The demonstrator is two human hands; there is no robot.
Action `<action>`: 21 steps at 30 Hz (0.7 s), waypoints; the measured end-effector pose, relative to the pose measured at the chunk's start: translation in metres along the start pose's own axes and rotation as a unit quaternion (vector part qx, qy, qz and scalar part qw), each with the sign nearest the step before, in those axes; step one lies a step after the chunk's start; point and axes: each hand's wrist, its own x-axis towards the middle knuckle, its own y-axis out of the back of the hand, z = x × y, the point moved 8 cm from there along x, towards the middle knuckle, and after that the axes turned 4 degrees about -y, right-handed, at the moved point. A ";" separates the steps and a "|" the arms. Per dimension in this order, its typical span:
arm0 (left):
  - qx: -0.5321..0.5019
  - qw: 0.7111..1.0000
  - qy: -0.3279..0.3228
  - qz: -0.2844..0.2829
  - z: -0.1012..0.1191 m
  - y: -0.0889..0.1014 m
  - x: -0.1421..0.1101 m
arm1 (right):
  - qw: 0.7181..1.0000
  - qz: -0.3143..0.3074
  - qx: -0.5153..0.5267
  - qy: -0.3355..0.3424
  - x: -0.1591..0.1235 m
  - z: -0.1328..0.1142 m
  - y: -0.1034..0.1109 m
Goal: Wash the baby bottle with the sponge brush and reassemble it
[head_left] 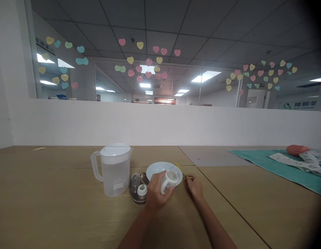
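Note:
My left hand [157,195] is wrapped round a small white cup [171,177] with a handle-like loop, tilted over the white bowl [155,166]. Whether it is a mug or a baby bottle body I cannot tell. To the right of the bowl, my right hand [194,186] is closed, its fingers pinched at the end of a thin yellow stick [178,166] that reaches over the bowl's rim. Left of my left hand lies an oval metal tray [133,197]. It holds a clear dome-shaped cap [135,180] and a white bottle collar [142,190], partly hidden by my hand.
A clear lidded pitcher [116,176] stands left of the tray. On the far right a green cloth [256,160] carries a patterned cloth [287,162] and an orange-red rounded object [297,149]. A white wall [150,124] with a window above it closes the table's back.

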 end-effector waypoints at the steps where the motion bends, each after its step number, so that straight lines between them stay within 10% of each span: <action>1: -0.023 0.998 -0.051 -0.032 0.012 -0.007 -0.001 | 0.998 -0.008 -0.062 0.011 -0.003 -0.005 -0.002; 5: -0.068 0.980 -0.144 -0.122 0.041 -0.030 -0.010 | 0.984 -0.048 -0.168 0.044 -0.014 -0.020 -0.010; 21: -0.053 0.978 -0.036 -0.200 -0.001 -0.028 -0.007 | 0.964 -0.119 -0.217 0.102 -0.027 -0.031 -0.023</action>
